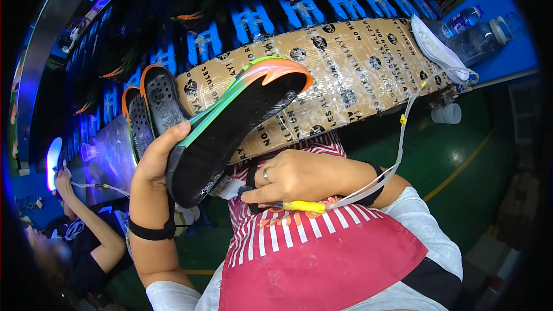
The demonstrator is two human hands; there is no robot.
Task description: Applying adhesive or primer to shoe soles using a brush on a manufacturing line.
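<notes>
My left hand (156,152) grips a shoe sole (230,124) by its near side, thumb on the rim. The sole is black inside, with a green-to-orange sidewall, and lies tilted above the bench edge. My right hand (291,175) is closed around a brush (226,186), whose pale bristles touch the sole's near end. A yellow-wrapped joint (305,206) and a clear hose (397,150) run from the brush's handle past my right wrist. Two more soles, one black and perforated (163,95) and another (138,118) beside it, rest left of my work.
Printed cardboard (345,75) covers the bench. Blue racks (253,23) line its far side. At the right are a white pad (438,52) and plastic bottles (478,40). A co-worker's hand (63,183) holds a glowing sole at far left.
</notes>
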